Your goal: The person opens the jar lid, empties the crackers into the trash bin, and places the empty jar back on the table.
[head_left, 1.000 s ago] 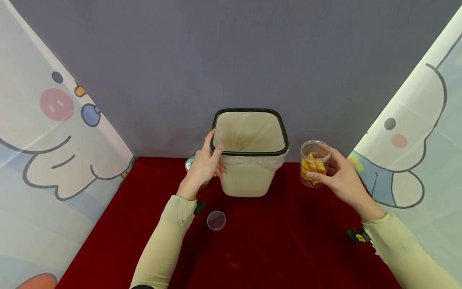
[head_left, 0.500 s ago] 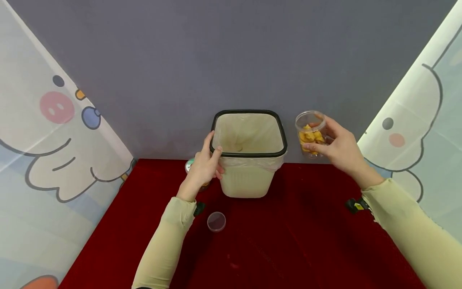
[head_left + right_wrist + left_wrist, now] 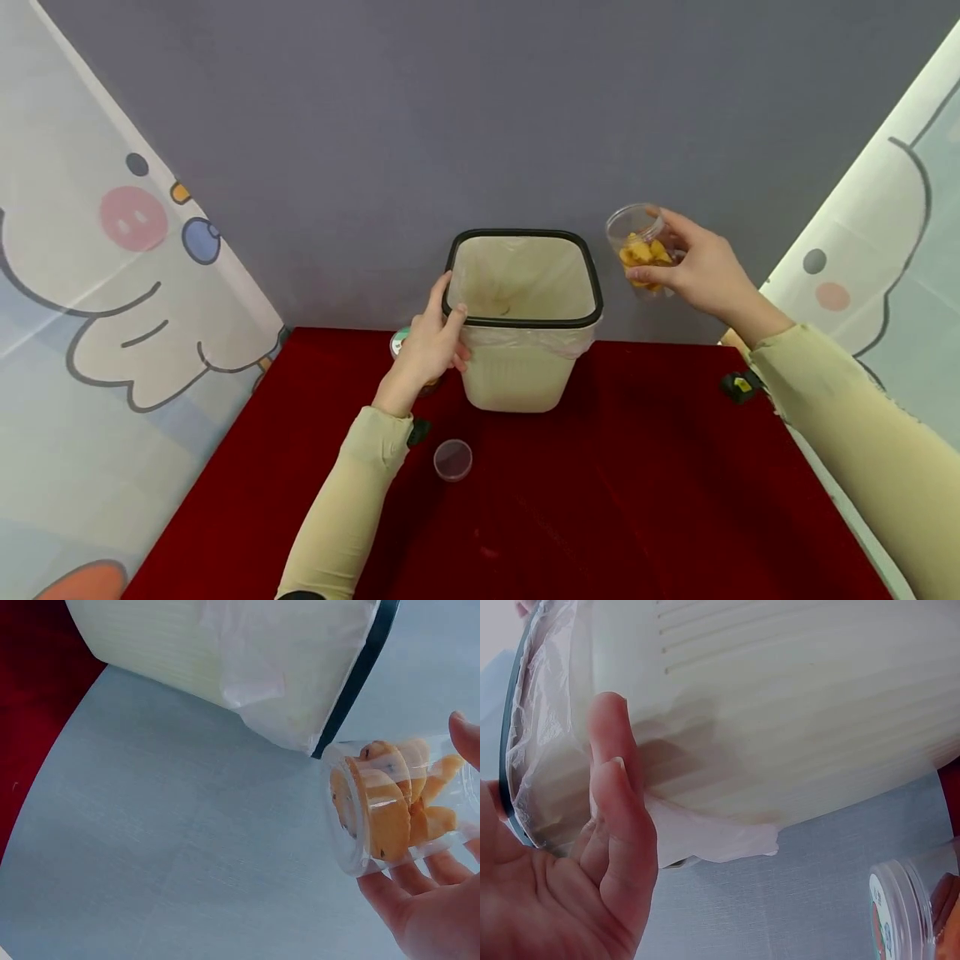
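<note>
A cream trash bin (image 3: 517,375) with a black rim and a clear liner stands at the back middle. My left hand (image 3: 426,354) grips its left front corner, thumb at the rim and fingers curled against the outer wall. To the right of the bin, my right hand (image 3: 708,268) holds a clear plastic jar (image 3: 637,250) up in the air, its mouth uncovered and leaning slightly left. Yellow-orange pieces (image 3: 386,810) with dark specks fill the jar's lower part; in the right wrist view they look like biscuits.
A small clear round lid (image 3: 453,460) lies on the red cloth (image 3: 600,500) in front of the bin. Another jar (image 3: 900,915), with a labelled top, stands left of the bin, partly behind my left hand. A grey wall (image 3: 375,167) rises behind.
My right hand has raised the jar from low beside the bin to above rim height, moved it slightly left and begun tilting it. The left hand keeps its grip on the bin.
</note>
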The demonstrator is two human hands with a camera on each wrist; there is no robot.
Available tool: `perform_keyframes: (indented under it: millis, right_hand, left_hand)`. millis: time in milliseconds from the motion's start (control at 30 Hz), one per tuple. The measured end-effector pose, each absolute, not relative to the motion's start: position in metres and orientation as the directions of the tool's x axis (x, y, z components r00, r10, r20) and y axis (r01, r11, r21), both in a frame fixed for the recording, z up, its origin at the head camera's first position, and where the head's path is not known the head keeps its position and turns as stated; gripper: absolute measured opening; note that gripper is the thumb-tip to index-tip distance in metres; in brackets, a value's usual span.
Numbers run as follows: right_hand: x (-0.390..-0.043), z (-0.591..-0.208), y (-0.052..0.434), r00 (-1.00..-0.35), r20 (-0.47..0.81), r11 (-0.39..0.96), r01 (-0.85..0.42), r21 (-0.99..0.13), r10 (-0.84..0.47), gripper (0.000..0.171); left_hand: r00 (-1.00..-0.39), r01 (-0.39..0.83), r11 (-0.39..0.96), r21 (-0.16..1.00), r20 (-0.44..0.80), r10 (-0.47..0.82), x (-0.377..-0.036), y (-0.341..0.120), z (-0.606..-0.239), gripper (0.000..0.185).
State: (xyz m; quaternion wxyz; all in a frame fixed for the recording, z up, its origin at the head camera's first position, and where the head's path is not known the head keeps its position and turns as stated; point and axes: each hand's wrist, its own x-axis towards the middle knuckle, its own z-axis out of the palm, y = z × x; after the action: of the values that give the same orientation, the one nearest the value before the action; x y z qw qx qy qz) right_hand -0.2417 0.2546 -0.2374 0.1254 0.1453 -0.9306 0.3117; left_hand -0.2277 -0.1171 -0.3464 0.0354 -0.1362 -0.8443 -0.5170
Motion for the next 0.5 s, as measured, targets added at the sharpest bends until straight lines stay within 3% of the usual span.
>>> perform_keyframes:
  millis: [500]
  right_hand:
    - [-0.264, -0.200, 0.225, -0.888, 0.291, 0.797, -0.451, -0.402, -0.356, 0.090]
  left_hand:
    - [-0.968, 0.248, 0.473, 0.845, 0.192, 0.164, -0.225, -0.113, -0.345, 0.064]
